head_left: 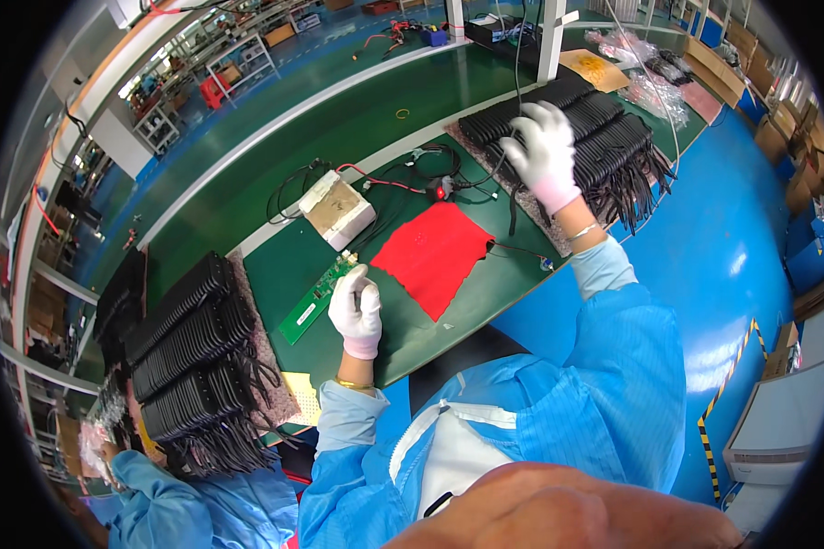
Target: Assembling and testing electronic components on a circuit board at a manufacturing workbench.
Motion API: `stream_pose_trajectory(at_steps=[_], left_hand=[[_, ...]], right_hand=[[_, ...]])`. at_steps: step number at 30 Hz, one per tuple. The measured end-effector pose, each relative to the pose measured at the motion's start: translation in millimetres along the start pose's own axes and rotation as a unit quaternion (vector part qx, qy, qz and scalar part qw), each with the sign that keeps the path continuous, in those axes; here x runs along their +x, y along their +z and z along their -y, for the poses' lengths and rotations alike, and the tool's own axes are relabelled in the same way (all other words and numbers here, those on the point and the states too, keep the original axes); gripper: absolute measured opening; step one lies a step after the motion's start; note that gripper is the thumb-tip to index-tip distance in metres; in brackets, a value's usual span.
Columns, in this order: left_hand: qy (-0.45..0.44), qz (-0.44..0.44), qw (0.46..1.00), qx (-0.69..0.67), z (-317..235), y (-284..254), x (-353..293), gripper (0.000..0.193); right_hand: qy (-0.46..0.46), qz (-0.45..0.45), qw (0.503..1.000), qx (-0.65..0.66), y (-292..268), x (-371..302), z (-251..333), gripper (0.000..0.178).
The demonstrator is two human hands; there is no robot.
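My left hand (pixel 355 316), in a white glove, is over the work surface beside the connector end of a long green circuit board (pixel 313 300). Its fingers are curled together, and whatever they may hold is hidden. To the right, my gloved right hand (pixel 546 157) is over the near-left side of rows of black slim cases with cords (pixel 604 137). Its fingers are bent and apart, with nothing visible in them. Between my hands lies a red cloth (pixel 433 254) on the green table mat (pixel 394 343). A pale block-shaped box (pixel 337 209) stands beyond the left hand.
More black cased items with cords (pixel 197 352) are stacked at the left on pinkish foam. A co-worker's blue sleeve (pixel 169 499) is at lower left. Cables with a red-and-black switch (pixel 440 188) lie behind the cloth. A white post (pixel 551 41) stands at the far edge.
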State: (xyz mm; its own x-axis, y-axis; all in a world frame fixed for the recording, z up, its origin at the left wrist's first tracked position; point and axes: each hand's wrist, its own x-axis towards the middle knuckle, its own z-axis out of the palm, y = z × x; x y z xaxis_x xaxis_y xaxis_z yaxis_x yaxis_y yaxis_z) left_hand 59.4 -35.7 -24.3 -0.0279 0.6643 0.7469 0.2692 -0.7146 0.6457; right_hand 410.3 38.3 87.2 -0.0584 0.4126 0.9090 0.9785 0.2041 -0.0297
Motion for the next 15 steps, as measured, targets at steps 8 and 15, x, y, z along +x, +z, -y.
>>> stream_pose_trajectory(at_steps=[8, 15], left_hand=[[-0.057, -0.016, 0.998, -0.018, -4.0, -2.2, 1.0, 0.026], [-0.069, -0.03, 0.997, -0.028, 0.1, -3.6, 1.0, 0.025]], right_hand=[[-0.122, -0.043, 0.952, 0.277, 17.3, 29.4, 127.6, 0.018], [-0.168, -0.001, 0.888, 0.428, 16.3, 21.5, 197.8, 0.014]])
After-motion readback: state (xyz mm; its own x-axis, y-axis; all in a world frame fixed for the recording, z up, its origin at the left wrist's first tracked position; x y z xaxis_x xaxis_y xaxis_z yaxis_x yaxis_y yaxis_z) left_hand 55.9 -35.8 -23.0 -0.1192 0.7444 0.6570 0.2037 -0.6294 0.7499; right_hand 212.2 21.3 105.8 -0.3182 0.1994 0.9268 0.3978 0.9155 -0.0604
